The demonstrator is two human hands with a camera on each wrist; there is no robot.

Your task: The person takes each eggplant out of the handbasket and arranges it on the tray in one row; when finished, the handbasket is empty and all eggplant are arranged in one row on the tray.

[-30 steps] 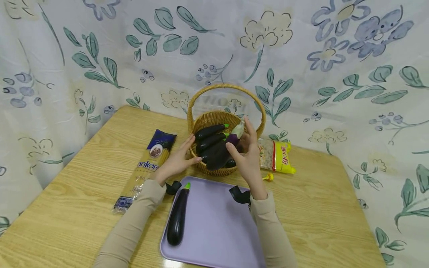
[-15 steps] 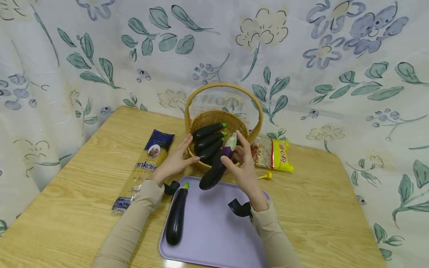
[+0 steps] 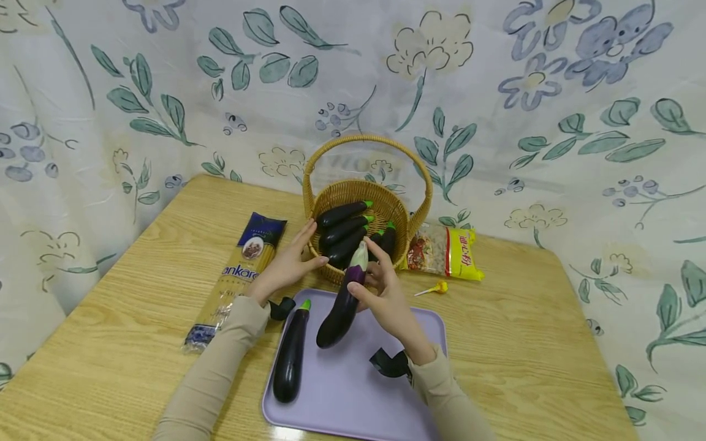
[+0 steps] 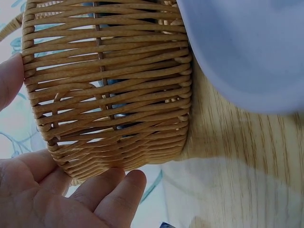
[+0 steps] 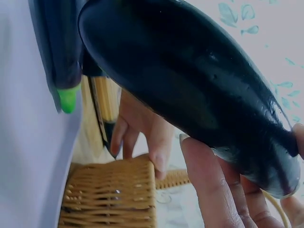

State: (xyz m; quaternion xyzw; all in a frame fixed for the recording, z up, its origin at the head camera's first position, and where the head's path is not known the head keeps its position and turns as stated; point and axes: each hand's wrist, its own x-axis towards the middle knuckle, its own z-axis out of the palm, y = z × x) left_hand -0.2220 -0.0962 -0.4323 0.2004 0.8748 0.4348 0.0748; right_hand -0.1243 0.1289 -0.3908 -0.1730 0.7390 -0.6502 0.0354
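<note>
In the head view my right hand (image 3: 388,300) pinches a dark eggplant (image 3: 339,315) near its pale-capped stem end. Its rounded end hangs low over the purple tray (image 3: 369,392), apparently above the surface. On the tray's left side lies another eggplant (image 3: 290,355) with a green stem. My left hand (image 3: 284,269) holds the left side of the wicker basket (image 3: 358,188), thumb at the front rim and fingers against the outer wall. Several eggplants (image 3: 342,233) lie inside. The left wrist view shows fingertips (image 4: 135,183) touching the basket's weave; the right wrist view shows the held eggplant (image 5: 190,80) close up.
A spaghetti pack (image 3: 239,272) lies left of the tray and basket. Right of the basket is a yellow-and-clear food bag (image 3: 444,251), with a yellow lollipop (image 3: 439,286) in front of it. A floral curtain (image 3: 353,73) hangs behind the wooden table (image 3: 518,331).
My right hand has brought the eggplant out of the basket, toward me and slightly left, to over the tray. My left hand has stayed on the basket.
</note>
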